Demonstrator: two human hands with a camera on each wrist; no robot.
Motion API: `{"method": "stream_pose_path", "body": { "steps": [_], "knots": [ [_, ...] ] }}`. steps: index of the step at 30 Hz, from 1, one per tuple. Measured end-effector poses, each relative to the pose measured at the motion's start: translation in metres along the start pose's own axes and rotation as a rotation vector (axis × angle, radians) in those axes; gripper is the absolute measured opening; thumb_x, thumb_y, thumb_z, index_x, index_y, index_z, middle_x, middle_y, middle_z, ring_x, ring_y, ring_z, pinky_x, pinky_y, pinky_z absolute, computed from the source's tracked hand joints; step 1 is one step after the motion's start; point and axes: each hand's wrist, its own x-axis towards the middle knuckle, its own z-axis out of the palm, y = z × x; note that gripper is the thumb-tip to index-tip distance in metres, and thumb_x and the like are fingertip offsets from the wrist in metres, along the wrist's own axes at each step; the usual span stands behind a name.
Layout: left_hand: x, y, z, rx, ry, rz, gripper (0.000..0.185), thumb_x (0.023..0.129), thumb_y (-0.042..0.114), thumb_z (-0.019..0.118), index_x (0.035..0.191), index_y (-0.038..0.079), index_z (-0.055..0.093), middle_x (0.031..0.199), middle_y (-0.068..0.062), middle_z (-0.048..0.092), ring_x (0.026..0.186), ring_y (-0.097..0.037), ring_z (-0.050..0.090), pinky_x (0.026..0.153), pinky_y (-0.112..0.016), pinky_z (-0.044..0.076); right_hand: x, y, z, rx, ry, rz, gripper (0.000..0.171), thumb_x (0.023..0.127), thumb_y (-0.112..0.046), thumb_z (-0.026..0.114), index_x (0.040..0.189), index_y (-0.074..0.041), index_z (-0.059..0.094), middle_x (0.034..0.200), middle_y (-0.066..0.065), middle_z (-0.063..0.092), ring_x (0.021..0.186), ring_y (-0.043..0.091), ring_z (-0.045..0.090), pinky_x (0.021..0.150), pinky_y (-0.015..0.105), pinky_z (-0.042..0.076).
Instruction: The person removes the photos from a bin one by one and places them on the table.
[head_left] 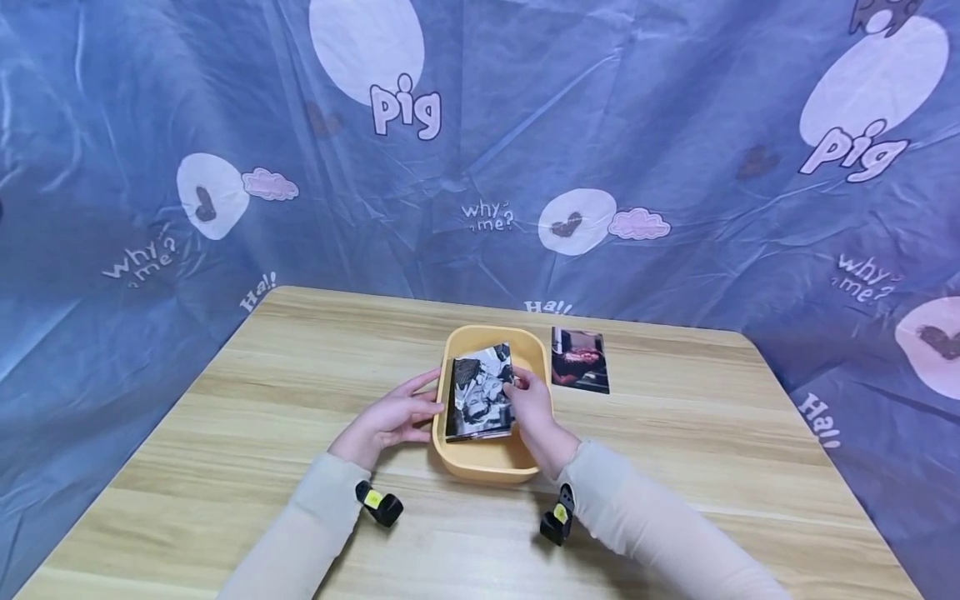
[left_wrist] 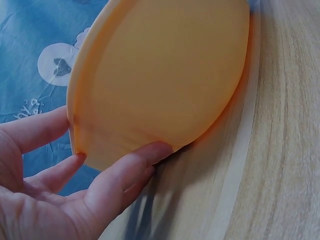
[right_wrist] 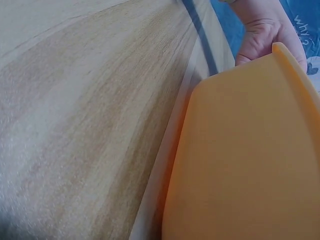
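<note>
A: Yellow plastic tray [head_left: 491, 473], rounded and smooth, sits mid-table [head_left: 300, 392]. Where is the photo stack [head_left: 480, 392]?

B: Inside the tray, long axis running near to far. Right hand [head_left: 534, 408] pinches its right edge; left hand [head_left: 390, 421], fingers straight, touches the tray's left wall. Another glossy photo [head_left: 579, 359] lies flat, far right.

tray [head_left: 491, 468]: smooth matt yellow plastic, touched by both hands
photo stack [head_left: 480, 392]: glossy printed paper, pinched above the tray
loose photo [head_left: 579, 359]: glossy paper, beyond the right hand
table [head_left: 300, 392]: pale wood grain, smooth
backdrop [head_left: 480, 150]: creased blue cloth-like sheet
</note>
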Motion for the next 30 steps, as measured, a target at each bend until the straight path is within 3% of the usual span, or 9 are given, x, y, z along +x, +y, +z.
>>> {"method": "stream_pose_path", "body": {
  "steps": [9,17,23,27,30],
  "knots": [
    [-0.001,0.001,0.001,-0.002,0.008,-0.001,0.074,0.092,-0.001,0.052,0.155,0.015,0.017,0.157,-0.026,0.021,0.131,-0.042,0.045,0.093,-0.053,0.053,0.000,-0.003,0.000,0.084,0.027,0.007,0.037,0.091,0.004,0.053,0.127,0.010,0.052,0.096,0.005,0.052,0.091,0.015,0.048,0.074,0.016,0.040],
    [-0.001,0.001,0.002,0.003,0.009,-0.005,0.074,0.091,-0.001,0.053,0.155,0.015,0.019,0.156,-0.025,0.023,0.129,-0.041,0.048,0.092,-0.051,0.055,0.005,-0.022,-0.015,0.239,-0.054,0.030,0.038,0.093,0.004,0.051,0.130,0.011,0.047,0.095,0.004,0.055,0.075,0.005,0.054,0.063,0.013,0.048],
    [-0.001,0.000,0.000,0.007,0.007,-0.011,0.074,0.092,0.000,0.053,0.155,0.015,0.019,0.157,-0.025,0.022,0.129,-0.040,0.048,0.091,-0.049,0.055,0.024,-0.045,-0.049,0.281,-0.118,0.041,0.042,0.095,0.002,0.051,0.136,0.009,0.044,0.083,-0.008,0.057,0.067,-0.001,0.055,0.063,0.011,0.048],
    [-0.001,0.001,0.001,0.014,0.011,-0.005,0.074,0.092,0.001,0.054,0.155,0.015,0.019,0.157,-0.024,0.022,0.129,-0.040,0.049,0.090,-0.049,0.056,0.043,-0.053,-0.081,0.337,-0.153,0.053,0.027,0.097,0.002,0.048,0.123,-0.001,0.051,0.073,-0.014,0.057,0.064,-0.002,0.054,0.061,0.011,0.047],
    [-0.001,0.002,0.001,0.015,0.019,-0.003,0.074,0.092,0.001,0.054,0.155,0.016,0.019,0.157,-0.024,0.023,0.129,-0.040,0.048,0.090,-0.049,0.056,0.058,-0.056,-0.107,0.377,-0.127,0.090,0.022,0.096,0.001,0.049,0.115,-0.010,0.052,0.069,-0.014,0.059,0.060,-0.002,0.054,0.058,0.011,0.048]
  ]
}}
